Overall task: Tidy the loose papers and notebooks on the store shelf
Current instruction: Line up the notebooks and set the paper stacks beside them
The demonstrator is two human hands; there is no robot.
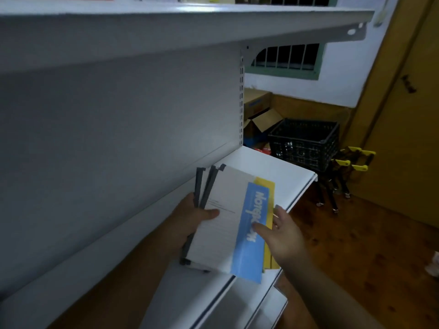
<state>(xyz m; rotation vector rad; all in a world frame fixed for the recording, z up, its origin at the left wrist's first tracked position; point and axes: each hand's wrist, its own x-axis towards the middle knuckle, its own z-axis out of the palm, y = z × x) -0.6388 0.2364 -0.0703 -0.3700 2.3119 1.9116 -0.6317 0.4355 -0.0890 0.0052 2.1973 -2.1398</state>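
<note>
A stack of notebooks [225, 217] with grey spines lies on the white shelf [280, 167]. The top one is white with a blue band; a yellow cover [267, 186] shows beneath it on the right. My left hand [192, 219] grips the stack along its spine side, thumb on the top cover. My right hand [278, 229] rests with straight fingers against the stack's right edge, fingertips on the blue band and the yellow cover.
An upper shelf [190, 17] overhangs close above. Right of the shelf end stand a black plastic crate [306, 141], cardboard boxes [259, 115] and yellow-handled tools [351, 162] on a wooden floor. A lower shelf edge [256, 309] juts out below.
</note>
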